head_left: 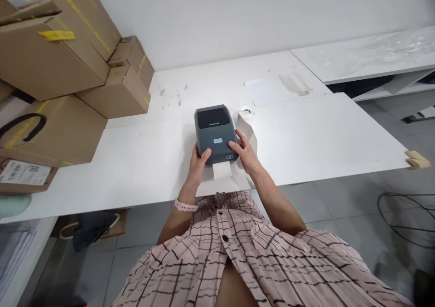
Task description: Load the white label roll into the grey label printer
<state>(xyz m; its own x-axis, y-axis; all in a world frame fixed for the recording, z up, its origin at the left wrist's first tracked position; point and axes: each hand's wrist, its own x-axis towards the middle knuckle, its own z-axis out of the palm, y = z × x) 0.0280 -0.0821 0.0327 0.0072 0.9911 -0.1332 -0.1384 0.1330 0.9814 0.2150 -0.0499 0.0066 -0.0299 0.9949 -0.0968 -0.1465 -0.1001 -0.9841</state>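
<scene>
A dark grey label printer point(215, 137) with a black window on top is on the white table in front of me. White label paper point(222, 169) sticks out of its near edge. My left hand point(198, 163) grips the printer's near left side, thumb on the top edge. On the opposite side, my right hand point(245, 152) holds the near right corner, its thumb lying on the top face. The fingers beneath and behind the sides are partly hidden. A crumpled pale wrapping sheet point(249, 134) lies right of the printer, close to my right fingers.
Cardboard boxes point(125, 89) with yellow tape are stacked at the left. The white table point(326, 134) runs to the right, with a padded corner point(417, 160). Clear plastic point(404, 48) lies on the far right surface. A black cable point(390, 225) is on the floor.
</scene>
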